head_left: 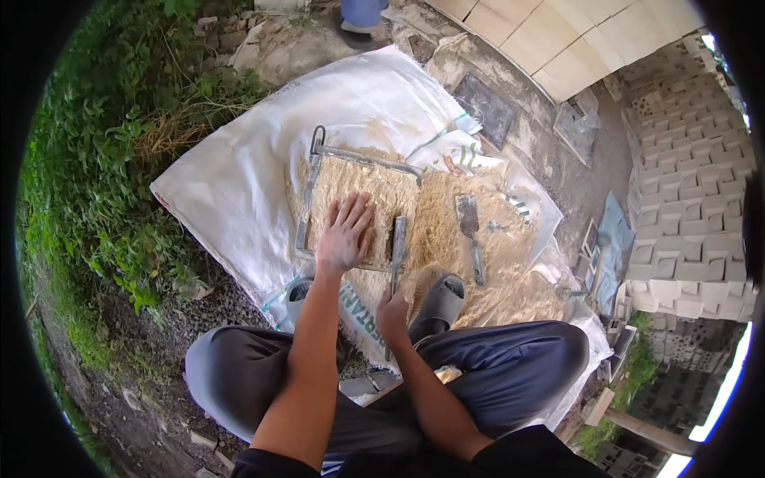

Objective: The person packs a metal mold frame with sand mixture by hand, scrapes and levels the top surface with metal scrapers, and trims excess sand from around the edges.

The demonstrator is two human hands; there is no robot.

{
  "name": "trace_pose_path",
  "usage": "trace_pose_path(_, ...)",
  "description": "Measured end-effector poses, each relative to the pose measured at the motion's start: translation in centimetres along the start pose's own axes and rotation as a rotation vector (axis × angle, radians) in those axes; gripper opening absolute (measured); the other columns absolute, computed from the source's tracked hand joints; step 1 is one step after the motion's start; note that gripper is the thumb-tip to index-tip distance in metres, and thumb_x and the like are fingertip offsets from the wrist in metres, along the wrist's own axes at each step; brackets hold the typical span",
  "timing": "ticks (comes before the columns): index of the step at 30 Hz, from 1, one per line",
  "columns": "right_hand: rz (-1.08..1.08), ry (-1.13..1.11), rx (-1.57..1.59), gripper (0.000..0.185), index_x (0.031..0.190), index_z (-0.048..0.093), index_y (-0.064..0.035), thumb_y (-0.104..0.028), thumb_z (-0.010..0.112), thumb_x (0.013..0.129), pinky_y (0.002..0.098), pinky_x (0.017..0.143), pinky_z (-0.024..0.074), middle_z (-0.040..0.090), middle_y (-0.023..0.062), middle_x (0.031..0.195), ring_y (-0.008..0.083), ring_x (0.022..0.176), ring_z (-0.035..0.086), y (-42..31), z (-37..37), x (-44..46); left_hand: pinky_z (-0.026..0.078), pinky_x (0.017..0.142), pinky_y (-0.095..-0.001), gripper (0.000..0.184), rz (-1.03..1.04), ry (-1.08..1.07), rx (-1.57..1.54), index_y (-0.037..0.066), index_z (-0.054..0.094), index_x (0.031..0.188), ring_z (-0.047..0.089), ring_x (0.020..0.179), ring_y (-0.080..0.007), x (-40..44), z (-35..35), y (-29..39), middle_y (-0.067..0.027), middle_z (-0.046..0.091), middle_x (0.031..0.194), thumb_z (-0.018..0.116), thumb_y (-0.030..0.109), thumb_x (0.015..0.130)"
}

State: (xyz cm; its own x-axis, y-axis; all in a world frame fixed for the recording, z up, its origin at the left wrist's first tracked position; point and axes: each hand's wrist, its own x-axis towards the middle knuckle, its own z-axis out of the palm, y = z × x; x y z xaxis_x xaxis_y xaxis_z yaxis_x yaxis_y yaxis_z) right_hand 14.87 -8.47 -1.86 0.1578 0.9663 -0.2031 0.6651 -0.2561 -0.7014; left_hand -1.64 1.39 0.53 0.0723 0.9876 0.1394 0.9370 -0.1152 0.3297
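My left hand (345,235) lies flat, fingers stretched out, on pale yellow, crumbly sand-like material (370,183) that fills a rectangular metal mould frame (306,209). A looped handle rises at the frame's far left corner. In my right hand (392,313) is a narrow, flat metal tool (399,239), its long end pointing away from me along the frame's near right side. Whether the tool touches the frame I cannot tell. To the right, a trowel (468,223) rests on loose sand-like material (510,247).
White woven sacking (231,159) lies beneath the work, between my sandalled feet (441,303) and beyond. Green plants (96,175) border the left. Stacked pale blocks (677,183) stand at right, beige slabs (550,40) at top right. Another person's foot (357,36) is at the top.
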Motion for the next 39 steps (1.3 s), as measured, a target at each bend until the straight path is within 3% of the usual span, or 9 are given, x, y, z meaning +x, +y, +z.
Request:
trace_pose_path(3,-0.013,0.029,-0.055,0.041,0.082,0.054,0.0074,-0.03,0.048,0.098,0.051,0.058,0.0428,0.053,0.0277,0.06,0.0489,0.064,0.057,0.0,0.2,0.0,0.012,0.117,-0.0465,0.051,0.009,0.022,-0.003,0.015,0.038,0.143,0.021,0.142,-0.0243,0.0,0.1,0.0,-0.0045,0.027,0.153,0.044,0.028,0.094)
trace_pose_path(6,0.116,-0.085,0.084,0.04,0.09,0.055,0.0076,-0.031,0.047,0.097,0.0552,0.061,0.0423,0.058,0.0327,0.07,0.0513,0.069,0.057,-0.9,-1.5,0.3,0.012,0.117,-0.0469,0.052,0.012,0.019,-0.005,0.015,0.037,0.143,0.022,0.142,-0.0247,0.2,0.0,-0.2,-0.0044,0.026,0.154,0.044,0.027,0.093)
trace_pose_path(8,0.002,0.051,0.089,0.041,0.089,0.056,0.0072,-0.032,0.047,0.097,0.0551,0.061,0.0428,0.057,0.0339,0.071,0.0523,0.069,0.056,-4.6,-3.3,0.1,0.012,0.117,-0.047,0.052,0.008,-0.003,-0.014,0.015,0.037,0.143,0.021,0.142,-0.0248,-0.1,0.1,-0.2,-0.0044,0.025,0.154,0.043,0.027,0.093)
trace_pose_path(15,0.005,0.039,-0.072,0.042,0.081,0.057,0.0074,-0.029,0.046,0.098,0.053,0.059,0.0419,0.057,0.0322,0.068,0.0509,0.068,0.057,-0.9,0.0,0.6,0.012,0.117,-0.0471,0.053,0.015,0.022,-0.021,0.014,0.037,0.143,0.021,0.142,-0.0251,0.1,-0.3,0.0,-0.005,0.026,0.154,0.044,0.027,0.092)
trace_pose_path(24,-0.02,0.14,0.206,0.045,0.078,0.055,0.008,-0.031,0.046,0.098,0.0532,0.061,0.0429,0.057,0.0318,0.068,0.0487,0.067,0.058,-4.4,-2.0,0.2,0.012,0.117,-0.0465,0.052,0.006,-0.019,0.018,0.014,0.037,0.143,0.02,0.143,-0.0238,-0.4,0.1,0.0,-0.0038,0.024,0.155,0.042,0.029,0.094)
trace_pose_path(29,0.113,-0.06,0.024,0.046,0.079,0.057,0.0085,-0.034,0.048,0.096,0.0516,0.06,0.0404,0.056,0.0319,0.068,0.0498,0.071,0.057,-0.5,0.4,0.0,0.011,0.117,-0.0464,0.052,0.006,0.006,0.004,0.015,0.037,0.143,0.019,0.143,-0.0235,0.3,-0.2,-0.2,-0.0034,0.024,0.155,0.042,0.029,0.093)
trace_pose_path(34,0.121,-0.093,-0.024,0.047,0.08,0.057,0.0084,-0.033,0.045,0.098,0.0522,0.065,0.0431,0.058,0.034,0.073,0.0495,0.075,0.058,-4.2,-3.1,1.4,0.01,0.117,-0.0462,0.054,-0.002,-0.005,0.0,0.015,0.035,0.144,0.019,0.143,-0.0234,0.0,0.1,0.1,-0.0031,0.023,0.155,0.042,0.029,0.093)
trace_pose_path(36,-0.058,0.129,-0.061,0.046,0.082,0.058,0.0083,-0.034,0.045,0.098,0.0519,0.065,0.0427,0.058,0.033,0.073,0.0494,0.074,0.058,-6.4,-4.0,2.8,0.01,0.117,-0.0462,0.054,0.0,-0.007,0.002,0.015,0.035,0.144,0.019,0.143,-0.0235,-0.1,0.0,0.0,-0.0032,0.024,0.155,0.043,0.029,0.093)
trace_pose_path(39,0.083,0.004,0.056,0.046,0.085,0.06,0.0077,-0.035,0.045,0.097,0.053,0.068,0.0428,0.06,0.0321,0.075,0.0497,0.076,0.058,-9.0,-5.0,4.8,0.01,0.117,-0.0464,0.054,0.007,-0.014,0.014,0.015,0.035,0.144,0.019,0.143,-0.0237,0.0,-0.1,-0.1,-0.0033,0.024,0.154,0.043,0.029,0.092)
